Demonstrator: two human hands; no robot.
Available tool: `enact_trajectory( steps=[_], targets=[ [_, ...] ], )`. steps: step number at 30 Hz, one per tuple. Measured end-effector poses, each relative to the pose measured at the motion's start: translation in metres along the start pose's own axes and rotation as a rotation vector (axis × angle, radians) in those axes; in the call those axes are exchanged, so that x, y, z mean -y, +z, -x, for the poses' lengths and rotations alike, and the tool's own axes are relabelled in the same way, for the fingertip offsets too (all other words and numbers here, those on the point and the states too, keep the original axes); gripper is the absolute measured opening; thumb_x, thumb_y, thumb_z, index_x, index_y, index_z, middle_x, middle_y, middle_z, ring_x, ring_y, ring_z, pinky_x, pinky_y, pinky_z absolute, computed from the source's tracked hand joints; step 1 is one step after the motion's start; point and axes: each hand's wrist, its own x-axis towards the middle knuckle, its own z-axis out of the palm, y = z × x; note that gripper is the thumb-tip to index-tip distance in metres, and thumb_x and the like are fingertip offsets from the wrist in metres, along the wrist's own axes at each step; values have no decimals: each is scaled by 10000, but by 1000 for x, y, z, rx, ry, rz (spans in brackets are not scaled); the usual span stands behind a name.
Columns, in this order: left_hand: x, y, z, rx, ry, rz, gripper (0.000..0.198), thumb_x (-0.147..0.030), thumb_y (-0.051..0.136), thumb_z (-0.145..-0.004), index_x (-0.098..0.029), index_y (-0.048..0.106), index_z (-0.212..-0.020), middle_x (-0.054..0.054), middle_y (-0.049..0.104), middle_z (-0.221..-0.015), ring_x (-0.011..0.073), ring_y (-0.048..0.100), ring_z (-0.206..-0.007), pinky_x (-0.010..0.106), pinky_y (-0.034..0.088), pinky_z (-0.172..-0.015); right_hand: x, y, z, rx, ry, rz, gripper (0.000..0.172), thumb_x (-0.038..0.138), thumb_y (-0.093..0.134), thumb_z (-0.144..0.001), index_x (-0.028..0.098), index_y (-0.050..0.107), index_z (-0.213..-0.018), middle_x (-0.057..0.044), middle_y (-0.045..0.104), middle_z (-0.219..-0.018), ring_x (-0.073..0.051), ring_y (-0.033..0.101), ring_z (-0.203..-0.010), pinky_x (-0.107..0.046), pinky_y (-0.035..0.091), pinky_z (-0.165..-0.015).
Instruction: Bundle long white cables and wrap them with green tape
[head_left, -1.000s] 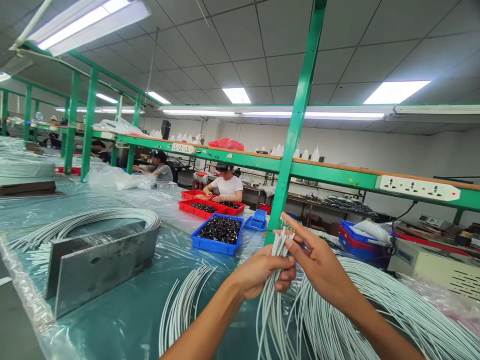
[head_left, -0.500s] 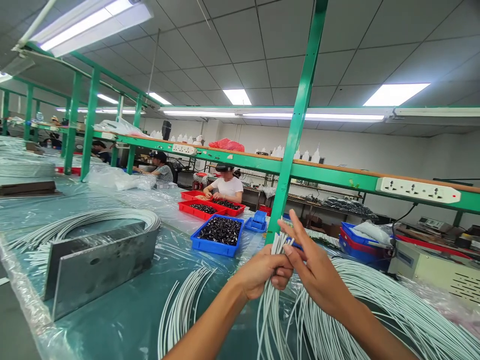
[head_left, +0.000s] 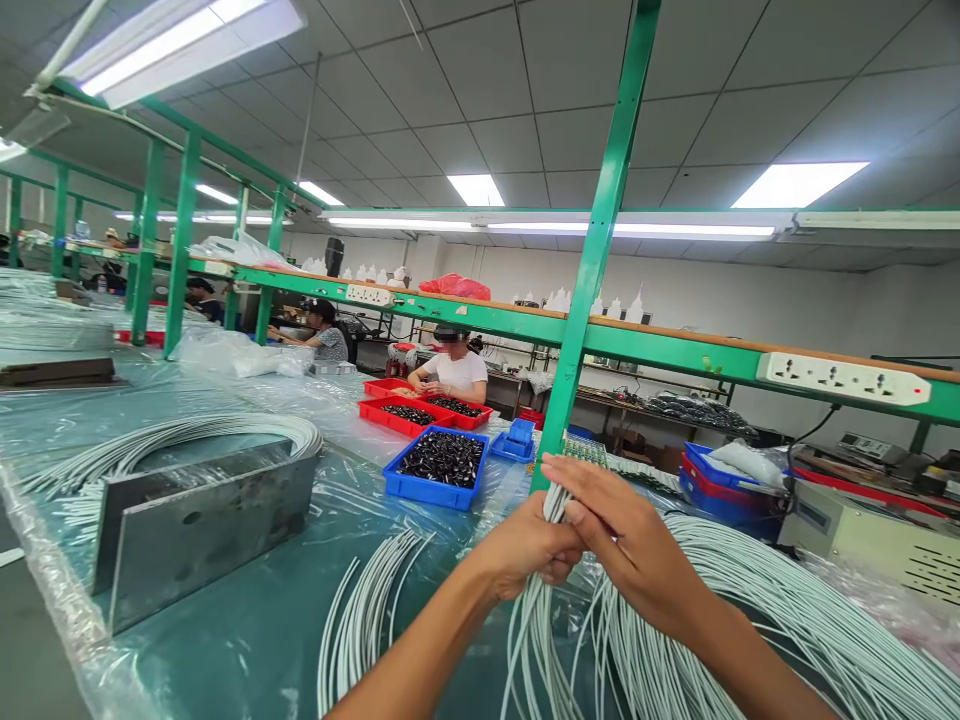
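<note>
My left hand [head_left: 534,545] is closed around a bundle of thin white cables [head_left: 556,502], just below their cut ends. The bundle stands nearly upright, and its lengths hang down below the fist. Against the top of the bundle lies my right hand [head_left: 622,530], its fingers stretched out together over the cable ends and the thumb beside them. Those ends are partly hidden under the fingers. A large pile of loose white cables [head_left: 787,600] spreads over the table under my right forearm. A smaller group of white cables [head_left: 367,610] lies to the left of my left forearm.
Two upright metal plates [head_left: 217,540] stand at left before a coiled cable bundle [head_left: 187,435]. A blue tray [head_left: 431,498] holds small black parts; red trays [head_left: 390,414] lie behind it. A green post [head_left: 589,290] rises beyond my hands. A co-worker [head_left: 457,375] sits across the table.
My right hand's spread fingers have come together and lowered onto the cable ends, covering them. The left hand keeps its hold on the bundle.
</note>
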Motion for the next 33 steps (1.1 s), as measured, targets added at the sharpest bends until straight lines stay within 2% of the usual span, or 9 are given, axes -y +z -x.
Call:
enact_trajectory(
  steps=[4, 8, 12, 14, 18, 22, 28, 30, 33],
  targets=[
    [0, 1, -1, -20, 30, -18, 168, -182, 508, -563, -202, 343, -587, -126, 276, -400, 17, 178, -360, 165, 132, -362, 1, -3, -2, -35, -48, 80, 351, 245, 391, -913, 295, 462, -1253, 20, 533, -1238, -178, 421, -1187, -418, 383, -978],
    [-1, 4, 0, -54, 67, -39, 201, -203, 512, -578, -200, 315, -538, -116, 254, -404, 18, 172, -367, 178, 136, -368, 2, -3, 2, -64, -53, 84, 404, 225, 387, -909, 272, 387, -1310, -7, 486, -1287, -191, 406, -1201, -423, 384, -976],
    [3, 11, 1, -188, 106, -59, 113, -172, 512, -608, -193, 408, -646, -120, 258, -420, 37, 170, -376, 189, 142, -380, 1, 0, 7, -107, -68, -24, 358, 163, 382, -895, 276, 496, -1215, -13, 575, -1172, -175, 511, -1084, -373, 451, -897],
    [7, 15, 2, -284, 140, -86, 136, -160, 527, -634, -178, 474, -757, -102, 339, -457, 54, 248, -397, 190, 186, -397, 3, 0, 8, -120, -31, -84, 316, 172, 423, -885, 285, 546, -1154, 0, 608, -1115, -161, 541, -1038, -339, 467, -875],
    [14, 23, 3, -442, 305, -225, 177, -169, 537, -691, -149, 571, -864, 36, 594, -817, 164, 532, -753, 240, 400, -632, 10, -9, 6, -125, 111, -142, 279, 260, 512, -855, 302, 567, -1125, 14, 595, -1143, -167, 524, -1075, -337, 453, -912],
    [18, 30, 4, -488, 311, -275, 273, -130, 517, -699, -142, 567, -967, 88, 588, -1049, 228, 519, -967, 315, 391, -822, 17, -19, 3, -26, 165, -110, 214, 264, 517, -835, 303, 628, -1014, 21, 634, -1057, -182, 558, -1022, -363, 479, -878],
    [16, 35, 7, -469, 379, -259, 299, -65, 464, -701, -183, 546, -964, 35, 588, -1040, 178, 505, -999, 272, 368, -872, 21, -22, 6, -58, 289, -113, 216, 255, 499, -825, 279, 642, -985, 7, 661, -1011, -215, 619, -917, -328, 562, -692],
    [17, 34, 6, -448, 405, -248, 282, -58, 446, -706, -188, 539, -937, 31, 585, -1036, 168, 516, -969, 261, 380, -851, 20, -20, 9, -110, 212, -26, 186, 264, 511, -824, 258, 644, -955, 0, 673, -970, -212, 630, -884, -327, 565, -673],
    [20, 32, 4, -448, 407, -245, 310, -44, 437, -694, -191, 534, -950, 36, 582, -1038, 167, 522, -953, 256, 388, -833, 16, -17, 13, -169, -39, 188, 172, 211, 502, -830, 227, 642, -929, -20, 685, -907, -202, 637, -846, -381, 537, -769]
  ],
)
